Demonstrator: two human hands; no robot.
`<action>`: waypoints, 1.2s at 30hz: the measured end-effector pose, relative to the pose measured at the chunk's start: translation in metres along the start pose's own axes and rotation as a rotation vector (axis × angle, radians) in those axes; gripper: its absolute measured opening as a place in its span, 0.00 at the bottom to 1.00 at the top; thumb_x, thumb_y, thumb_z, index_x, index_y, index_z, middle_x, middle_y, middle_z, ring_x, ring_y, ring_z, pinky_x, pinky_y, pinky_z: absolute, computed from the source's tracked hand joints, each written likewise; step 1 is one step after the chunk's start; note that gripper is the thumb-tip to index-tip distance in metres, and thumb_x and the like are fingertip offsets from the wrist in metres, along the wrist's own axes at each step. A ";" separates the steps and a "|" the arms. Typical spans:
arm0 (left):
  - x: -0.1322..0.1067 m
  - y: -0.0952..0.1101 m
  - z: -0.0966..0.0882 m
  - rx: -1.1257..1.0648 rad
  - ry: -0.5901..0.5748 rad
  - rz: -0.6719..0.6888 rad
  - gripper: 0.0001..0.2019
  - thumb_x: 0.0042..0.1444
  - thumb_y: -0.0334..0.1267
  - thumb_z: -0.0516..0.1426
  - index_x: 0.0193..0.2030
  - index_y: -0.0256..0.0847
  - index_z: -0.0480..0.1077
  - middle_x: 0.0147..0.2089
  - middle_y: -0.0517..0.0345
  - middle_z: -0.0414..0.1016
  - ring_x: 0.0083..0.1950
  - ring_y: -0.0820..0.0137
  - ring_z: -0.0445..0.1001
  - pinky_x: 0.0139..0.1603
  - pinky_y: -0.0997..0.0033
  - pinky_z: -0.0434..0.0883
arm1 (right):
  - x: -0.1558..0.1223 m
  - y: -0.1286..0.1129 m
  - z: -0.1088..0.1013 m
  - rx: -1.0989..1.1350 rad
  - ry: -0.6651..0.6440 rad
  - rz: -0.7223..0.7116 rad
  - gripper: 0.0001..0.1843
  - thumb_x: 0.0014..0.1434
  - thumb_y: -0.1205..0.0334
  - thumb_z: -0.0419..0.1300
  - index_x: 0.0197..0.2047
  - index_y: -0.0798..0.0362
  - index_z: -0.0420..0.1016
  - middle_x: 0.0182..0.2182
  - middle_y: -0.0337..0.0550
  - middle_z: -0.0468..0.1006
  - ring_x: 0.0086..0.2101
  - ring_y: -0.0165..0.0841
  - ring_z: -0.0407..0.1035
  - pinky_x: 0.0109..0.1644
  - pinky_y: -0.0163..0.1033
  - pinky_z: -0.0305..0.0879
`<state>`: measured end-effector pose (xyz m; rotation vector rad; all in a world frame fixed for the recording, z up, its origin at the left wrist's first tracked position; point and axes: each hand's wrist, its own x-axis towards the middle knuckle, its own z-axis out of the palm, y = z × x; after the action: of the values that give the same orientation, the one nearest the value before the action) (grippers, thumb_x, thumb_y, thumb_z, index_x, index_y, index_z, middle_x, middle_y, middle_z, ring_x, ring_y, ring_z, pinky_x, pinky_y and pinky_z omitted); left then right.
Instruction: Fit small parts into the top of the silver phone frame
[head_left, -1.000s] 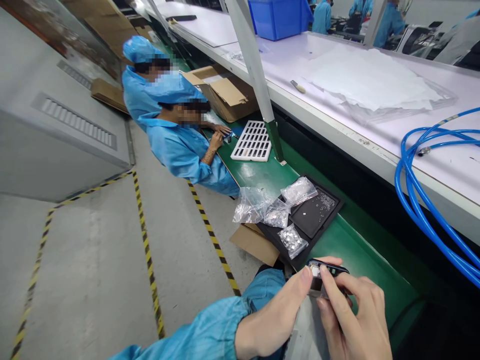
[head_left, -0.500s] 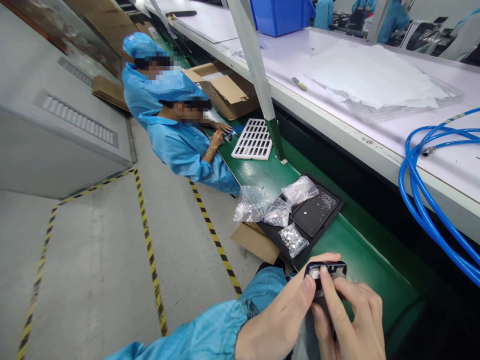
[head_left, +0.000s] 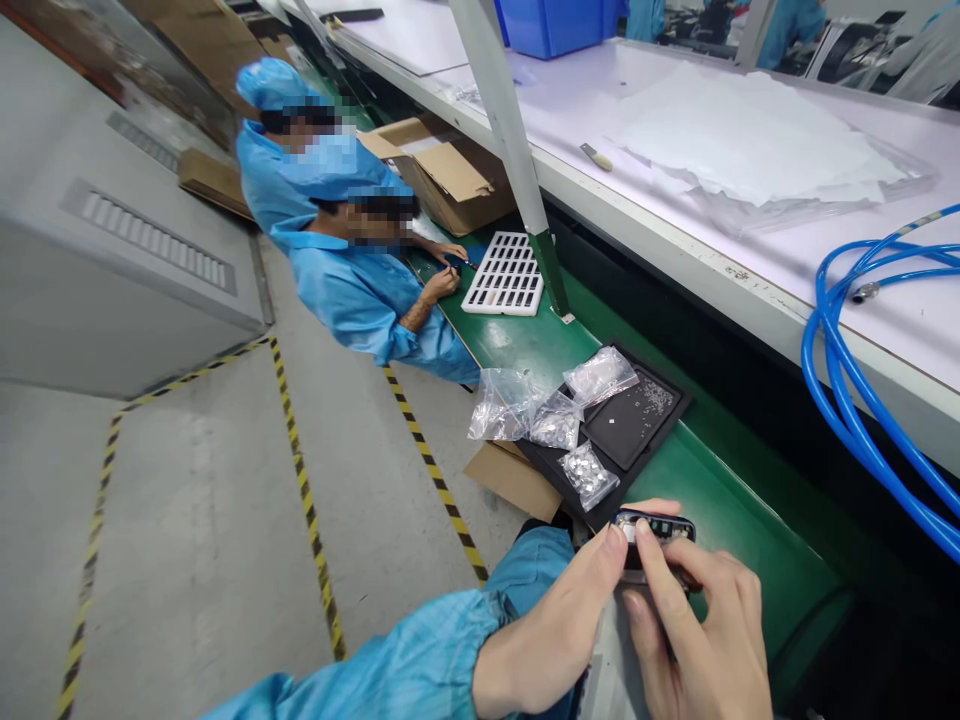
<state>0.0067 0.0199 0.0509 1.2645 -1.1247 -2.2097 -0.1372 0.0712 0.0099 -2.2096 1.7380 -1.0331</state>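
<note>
A factory assembly line, seen from your head camera: a long green surface [head_left: 540, 345] runs away from you beneath a white upper shelf [head_left: 675, 230], with grey concrete floor and yellow-black hazard tape [head_left: 300, 500] to your left.

At the bottom edge, both your hands meet over the near end of the green surface. Your left hand [head_left: 547, 640], in a blue sleeve, comes in from the left, its thumb lying along the far edge of a small dark housing [head_left: 654, 530] and its fingers [head_left: 611, 550] closed against the housing's left end. Your right hand [head_left: 705, 640] rises from below, its index finger [head_left: 660, 580] pressed onto the housing's upper face and the rest curled underneath. The housing sits between the two hands, just ahead of your fingertips, its long axis running left to right across your view; both hands touch it, so neither is nearer. What lies under the pressing fingertip cannot be made out.

Just beyond the housing, a black tray [head_left: 637, 420] rests on the green surface, holding a scatter of tiny pale parts toward its far corner and one lone part near the middle. Clear plastic bags [head_left: 555, 425] of small silvery pieces lie on and beside the tray's left side. A cardboard box flap [head_left: 514, 480] juts out below.

Farther along, two co-workers in blue gowns [head_left: 360, 290] sit at the same surface beside a white grid tray [head_left: 506, 275] and an open cardboard box [head_left: 442, 180]. Blue hose [head_left: 847, 400] coils at right.
</note>
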 end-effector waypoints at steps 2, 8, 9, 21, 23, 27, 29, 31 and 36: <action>0.000 0.001 0.000 -0.019 -0.003 -0.016 0.29 0.70 0.55 0.37 0.66 0.37 0.58 0.62 0.45 0.65 0.62 0.59 0.66 0.67 0.59 0.62 | 0.000 0.001 0.000 -0.006 -0.005 0.004 0.19 0.64 0.66 0.56 0.58 0.61 0.69 0.44 0.52 0.66 0.42 0.38 0.59 0.47 0.45 0.55; 0.003 0.010 0.000 0.033 -0.026 0.018 0.28 0.70 0.57 0.38 0.65 0.41 0.59 0.65 0.49 0.63 0.67 0.61 0.61 0.69 0.63 0.60 | 0.004 -0.001 0.000 0.025 -0.015 0.021 0.19 0.64 0.66 0.55 0.58 0.61 0.69 0.44 0.52 0.66 0.42 0.37 0.59 0.48 0.45 0.56; 0.003 0.011 0.000 0.053 -0.033 0.037 0.28 0.70 0.56 0.38 0.66 0.41 0.58 0.64 0.50 0.64 0.66 0.62 0.61 0.69 0.63 0.59 | 0.004 -0.003 0.001 0.041 -0.019 0.025 0.20 0.65 0.66 0.55 0.58 0.62 0.68 0.45 0.52 0.66 0.42 0.37 0.59 0.48 0.44 0.56; 0.004 0.014 -0.011 -0.041 -0.040 0.029 0.28 0.70 0.55 0.38 0.66 0.41 0.60 0.61 0.50 0.68 0.64 0.63 0.64 0.67 0.66 0.60 | 0.000 -0.014 0.005 0.127 -0.062 0.092 0.34 0.69 0.52 0.51 0.72 0.57 0.50 0.50 0.53 0.63 0.45 0.40 0.58 0.47 0.45 0.60; 0.005 0.015 -0.012 -0.119 -0.055 -0.007 0.29 0.69 0.56 0.39 0.65 0.41 0.61 0.59 0.50 0.70 0.62 0.61 0.66 0.66 0.64 0.62 | 0.001 -0.009 0.003 0.138 -0.064 0.082 0.33 0.68 0.51 0.51 0.71 0.58 0.54 0.50 0.54 0.63 0.46 0.40 0.58 0.46 0.45 0.61; 0.007 0.017 -0.010 -0.268 -0.092 -0.054 0.29 0.69 0.57 0.40 0.64 0.38 0.61 0.54 0.46 0.73 0.57 0.58 0.71 0.61 0.58 0.67 | 0.002 -0.006 -0.001 0.170 -0.065 0.095 0.30 0.69 0.51 0.51 0.70 0.55 0.56 0.51 0.55 0.63 0.46 0.40 0.59 0.43 0.42 0.63; 0.007 0.016 -0.009 -0.284 -0.094 -0.047 0.29 0.69 0.56 0.39 0.64 0.38 0.62 0.51 0.46 0.74 0.55 0.58 0.72 0.61 0.58 0.68 | 0.003 -0.006 -0.001 0.162 -0.068 0.094 0.31 0.68 0.52 0.52 0.70 0.54 0.56 0.50 0.55 0.63 0.45 0.39 0.59 0.42 0.42 0.63; 0.007 0.014 -0.010 -0.261 -0.084 -0.020 0.28 0.70 0.55 0.39 0.64 0.39 0.63 0.51 0.48 0.74 0.56 0.59 0.72 0.61 0.60 0.67 | 0.003 -0.006 0.000 0.150 -0.077 0.103 0.30 0.67 0.53 0.53 0.68 0.55 0.58 0.50 0.55 0.63 0.45 0.39 0.59 0.42 0.42 0.63; 0.009 0.012 -0.013 -0.235 -0.085 -0.009 0.27 0.70 0.53 0.40 0.64 0.39 0.62 0.55 0.48 0.73 0.58 0.61 0.71 0.62 0.62 0.67 | 0.005 -0.005 0.002 0.165 -0.072 0.111 0.27 0.67 0.55 0.54 0.66 0.55 0.62 0.50 0.54 0.63 0.46 0.39 0.58 0.42 0.41 0.64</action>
<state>0.0123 0.0010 0.0515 1.0891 -0.8586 -2.3405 -0.1311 0.0674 0.0133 -2.0025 1.6601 -1.0195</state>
